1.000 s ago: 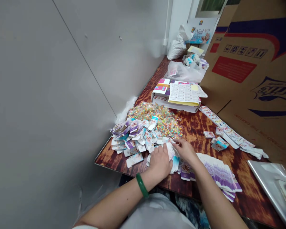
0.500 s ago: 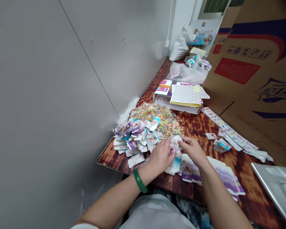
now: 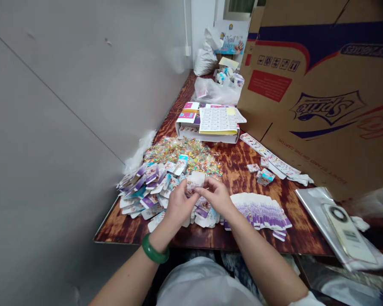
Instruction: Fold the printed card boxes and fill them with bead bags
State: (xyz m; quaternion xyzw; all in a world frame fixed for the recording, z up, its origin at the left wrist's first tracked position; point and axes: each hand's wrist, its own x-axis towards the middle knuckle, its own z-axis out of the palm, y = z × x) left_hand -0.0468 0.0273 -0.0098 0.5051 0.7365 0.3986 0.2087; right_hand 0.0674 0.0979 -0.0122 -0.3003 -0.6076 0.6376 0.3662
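Between my fingertips is a small printed cardboard box (image 3: 195,180) with a white flap at its top. My left hand (image 3: 179,203) grips its left side, and my right hand (image 3: 219,196) pinches its right edge; fingers partly cover it. Close to the left lies a heap of small purple, blue and white boxes (image 3: 151,187). Behind them spreads a pile of little clear packets with colourful contents (image 3: 185,148). Beneath my hands are more printed cards (image 3: 207,214). A fanned row of flat purple-and-white cards (image 3: 258,210) lies right of my right hand.
Farther back stands a white box with printed sheets (image 3: 218,121) on top. A large brown carton (image 3: 306,63) closes off the right side, a grey wall (image 3: 67,106) the left. A phone (image 3: 349,231) rests on a silvery bag (image 3: 315,204) near the table's right edge.
The view has swung right, so the table appears farther left and the phone now shows. Both hands still hold a small box, now with its white flap upward and the hands closer together.
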